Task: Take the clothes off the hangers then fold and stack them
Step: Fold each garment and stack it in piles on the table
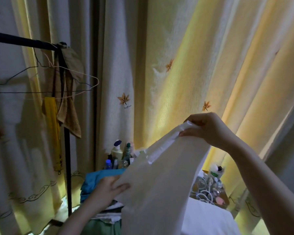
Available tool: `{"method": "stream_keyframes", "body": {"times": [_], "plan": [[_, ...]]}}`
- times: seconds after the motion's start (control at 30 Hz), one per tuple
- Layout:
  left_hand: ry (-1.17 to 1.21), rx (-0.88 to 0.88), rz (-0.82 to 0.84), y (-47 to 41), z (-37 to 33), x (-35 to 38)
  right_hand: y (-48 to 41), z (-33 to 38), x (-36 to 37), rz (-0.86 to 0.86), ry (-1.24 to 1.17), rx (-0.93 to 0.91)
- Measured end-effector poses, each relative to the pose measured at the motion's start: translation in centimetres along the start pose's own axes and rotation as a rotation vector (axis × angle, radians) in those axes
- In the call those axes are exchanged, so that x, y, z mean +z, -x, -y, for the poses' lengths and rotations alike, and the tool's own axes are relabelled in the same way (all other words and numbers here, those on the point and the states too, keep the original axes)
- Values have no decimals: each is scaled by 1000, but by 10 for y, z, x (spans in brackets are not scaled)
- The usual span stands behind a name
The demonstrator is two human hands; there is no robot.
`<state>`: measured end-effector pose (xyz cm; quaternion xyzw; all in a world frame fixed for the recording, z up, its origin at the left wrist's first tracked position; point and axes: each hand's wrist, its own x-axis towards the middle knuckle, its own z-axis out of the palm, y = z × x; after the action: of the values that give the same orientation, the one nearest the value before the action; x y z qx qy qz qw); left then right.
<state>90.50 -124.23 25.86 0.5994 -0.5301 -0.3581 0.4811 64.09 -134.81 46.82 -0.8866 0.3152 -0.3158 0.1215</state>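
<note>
Leaf-print curtains [176, 48] close in this dim corner. Nearest me, a white garment [159, 184] hangs stretched between two hands, its held edge slanting from seven o'clock up to one o'clock. The left hand [109, 189] grips the low end, thumb over the cloth. The right hand [209, 128] pinches the high end at its seam. Right behind the left hand sits the stack [95, 180], teal on top, so I'd say that hand is nearer for laying down. Farther off, at ten o'clock, bare hangers [46, 82] dangle from the rack [24, 40].
</note>
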Motion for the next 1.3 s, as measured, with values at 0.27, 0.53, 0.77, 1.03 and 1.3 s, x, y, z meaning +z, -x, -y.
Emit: {"method": "stream_keyframes", "body": {"times": [0.27, 0.53, 0.77, 1.03, 1.3], "plan": [[-104, 344, -294, 27, -64, -79, -4, -30, 1, -58, 4, 21], [17, 398, -292, 50, -81, -95, -21, -24, 12, -117, -55, -36], [-40, 114, -233, 41, -64, -88, -28, -21, 0, -6, -77, -102], [-76, 113, 79, 49, -44, -103, -26, -24, 16, 39, -23, -105], [860, -35, -147, 35, -56, -76, -31, -22, 5, -139, -244, -59]]}}
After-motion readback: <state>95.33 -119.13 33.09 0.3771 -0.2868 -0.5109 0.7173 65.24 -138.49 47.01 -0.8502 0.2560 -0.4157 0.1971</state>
